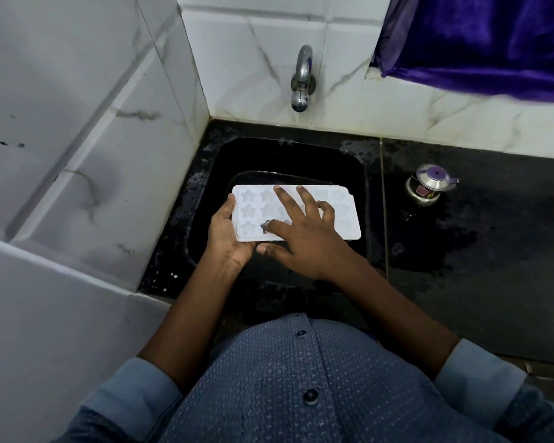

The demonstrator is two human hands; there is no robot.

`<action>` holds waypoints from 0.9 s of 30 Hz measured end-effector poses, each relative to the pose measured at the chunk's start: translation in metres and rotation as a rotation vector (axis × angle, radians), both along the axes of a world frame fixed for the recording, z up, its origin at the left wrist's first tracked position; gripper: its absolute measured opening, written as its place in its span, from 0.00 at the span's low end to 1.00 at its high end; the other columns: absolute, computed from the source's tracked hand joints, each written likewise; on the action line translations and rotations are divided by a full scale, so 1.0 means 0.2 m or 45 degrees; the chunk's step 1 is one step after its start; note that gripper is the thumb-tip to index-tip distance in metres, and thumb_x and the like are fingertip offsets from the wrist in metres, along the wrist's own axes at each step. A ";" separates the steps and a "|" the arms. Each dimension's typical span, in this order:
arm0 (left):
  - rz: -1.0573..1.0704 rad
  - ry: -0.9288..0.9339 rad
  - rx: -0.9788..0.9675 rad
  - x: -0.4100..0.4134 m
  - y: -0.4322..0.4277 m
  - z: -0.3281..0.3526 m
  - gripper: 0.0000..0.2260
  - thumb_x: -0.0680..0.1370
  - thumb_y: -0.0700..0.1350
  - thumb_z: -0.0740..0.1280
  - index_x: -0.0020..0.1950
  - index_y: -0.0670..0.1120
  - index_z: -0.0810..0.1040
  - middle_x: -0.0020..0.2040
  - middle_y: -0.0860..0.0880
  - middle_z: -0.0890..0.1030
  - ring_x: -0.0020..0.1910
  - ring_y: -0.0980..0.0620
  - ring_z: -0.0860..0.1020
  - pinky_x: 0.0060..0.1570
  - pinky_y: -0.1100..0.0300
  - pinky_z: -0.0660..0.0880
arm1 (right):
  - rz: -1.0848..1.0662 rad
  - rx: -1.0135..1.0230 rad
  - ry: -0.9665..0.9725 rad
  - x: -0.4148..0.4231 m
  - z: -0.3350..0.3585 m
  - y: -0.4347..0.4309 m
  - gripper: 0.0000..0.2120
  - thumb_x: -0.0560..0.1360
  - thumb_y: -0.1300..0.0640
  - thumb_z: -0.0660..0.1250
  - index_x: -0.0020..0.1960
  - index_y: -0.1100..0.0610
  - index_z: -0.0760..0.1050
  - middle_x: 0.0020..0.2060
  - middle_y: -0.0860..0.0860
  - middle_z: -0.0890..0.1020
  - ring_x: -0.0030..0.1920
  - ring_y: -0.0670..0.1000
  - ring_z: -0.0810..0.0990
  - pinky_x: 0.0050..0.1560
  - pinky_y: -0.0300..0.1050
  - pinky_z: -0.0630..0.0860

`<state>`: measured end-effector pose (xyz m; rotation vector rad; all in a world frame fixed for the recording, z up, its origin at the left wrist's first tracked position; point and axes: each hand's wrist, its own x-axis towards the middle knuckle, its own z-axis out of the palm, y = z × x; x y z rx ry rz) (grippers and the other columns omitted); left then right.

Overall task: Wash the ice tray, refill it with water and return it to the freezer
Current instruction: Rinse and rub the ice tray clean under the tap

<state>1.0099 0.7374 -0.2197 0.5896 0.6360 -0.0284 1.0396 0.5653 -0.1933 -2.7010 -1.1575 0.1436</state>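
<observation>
The left forearm and right forearm are stretched forward and angled inward, the left hand being curled around the left end of the ice tray, while the right hand is laid on top, fingers spread.

Feed's dim and cool on my end, soft flat light, shadows all faint. White wall tiles go grey toward the left. The black sink swallows nearly all detail; the wet counter gives only a dull sheen. The ice tray is my brightest patch, its moulds soft. Small glint on the tap. Tile lines bow at the edges.
</observation>
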 end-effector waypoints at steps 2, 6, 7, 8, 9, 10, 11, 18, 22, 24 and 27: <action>-0.019 0.000 -0.016 0.00 0.00 0.00 0.28 0.85 0.60 0.60 0.72 0.38 0.78 0.63 0.36 0.84 0.54 0.36 0.86 0.47 0.41 0.85 | 0.007 0.014 0.014 0.00 0.00 0.01 0.31 0.77 0.25 0.48 0.67 0.39 0.76 0.85 0.51 0.46 0.83 0.63 0.43 0.75 0.68 0.50; -0.007 0.011 0.012 -0.01 0.01 -0.02 0.28 0.85 0.60 0.60 0.72 0.39 0.78 0.62 0.35 0.84 0.54 0.36 0.86 0.48 0.41 0.85 | 0.017 0.016 0.061 0.01 0.01 0.02 0.28 0.78 0.26 0.51 0.66 0.38 0.77 0.85 0.50 0.45 0.83 0.62 0.41 0.75 0.68 0.48; 0.001 0.016 0.022 -0.01 0.01 -0.04 0.28 0.85 0.60 0.60 0.72 0.39 0.78 0.64 0.35 0.84 0.57 0.35 0.85 0.50 0.40 0.84 | 0.019 0.022 0.061 0.01 0.01 0.02 0.28 0.78 0.26 0.50 0.65 0.38 0.77 0.85 0.50 0.45 0.83 0.62 0.41 0.75 0.67 0.47; 0.001 0.016 0.029 -0.01 0.02 -0.05 0.28 0.85 0.60 0.61 0.73 0.39 0.77 0.65 0.35 0.83 0.61 0.34 0.84 0.56 0.38 0.83 | 0.021 0.026 0.059 0.01 0.01 0.02 0.29 0.77 0.25 0.50 0.65 0.38 0.78 0.85 0.50 0.45 0.83 0.62 0.41 0.75 0.68 0.47; -0.004 0.016 0.031 0.00 0.02 -0.07 0.29 0.85 0.61 0.61 0.73 0.39 0.77 0.67 0.34 0.82 0.65 0.33 0.81 0.62 0.36 0.80 | 0.023 0.025 0.058 0.01 0.01 0.02 0.28 0.77 0.26 0.50 0.65 0.38 0.78 0.85 0.50 0.45 0.83 0.62 0.41 0.75 0.68 0.48; -0.012 0.009 0.032 0.00 0.03 -0.09 0.29 0.84 0.61 0.61 0.74 0.39 0.76 0.69 0.34 0.80 0.68 0.33 0.80 0.67 0.34 0.76 | 0.023 0.021 0.062 0.00 0.01 0.02 0.28 0.78 0.26 0.50 0.65 0.38 0.77 0.85 0.50 0.45 0.83 0.62 0.41 0.75 0.68 0.48; -0.018 0.002 0.034 0.00 0.03 -0.11 0.30 0.84 0.61 0.61 0.74 0.39 0.76 0.69 0.34 0.80 0.69 0.32 0.78 0.69 0.33 0.74 | 0.022 0.012 0.068 0.00 0.01 0.03 0.28 0.78 0.26 0.50 0.65 0.38 0.77 0.85 0.51 0.45 0.83 0.62 0.41 0.75 0.69 0.48; -0.003 0.002 0.026 0.00 0.04 -0.10 0.29 0.84 0.61 0.62 0.74 0.39 0.77 0.68 0.35 0.81 0.68 0.34 0.80 0.61 0.38 0.80 | 0.015 0.001 0.115 0.02 0.01 0.02 0.24 0.78 0.26 0.54 0.65 0.36 0.76 0.85 0.49 0.44 0.83 0.61 0.42 0.76 0.67 0.46; 0.006 0.002 0.036 0.00 0.03 -0.08 0.29 0.84 0.61 0.61 0.73 0.39 0.77 0.67 0.35 0.82 0.67 0.34 0.80 0.65 0.37 0.78 | 0.009 -0.011 0.136 0.01 0.00 0.01 0.26 0.78 0.26 0.53 0.67 0.37 0.75 0.85 0.49 0.44 0.83 0.61 0.41 0.76 0.67 0.46; 0.009 0.009 0.049 0.00 0.03 -0.08 0.28 0.84 0.60 0.61 0.73 0.39 0.78 0.67 0.35 0.82 0.67 0.34 0.81 0.64 0.38 0.79 | 0.011 0.002 0.146 0.01 0.00 0.01 0.27 0.77 0.25 0.52 0.67 0.37 0.75 0.85 0.49 0.45 0.83 0.60 0.41 0.76 0.66 0.45; -0.003 0.007 0.068 0.00 0.01 -0.07 0.28 0.85 0.60 0.60 0.72 0.39 0.78 0.67 0.36 0.82 0.67 0.34 0.80 0.65 0.37 0.78 | -0.001 0.017 0.154 0.01 0.01 0.00 0.24 0.79 0.27 0.55 0.66 0.37 0.76 0.85 0.49 0.44 0.83 0.60 0.40 0.75 0.66 0.44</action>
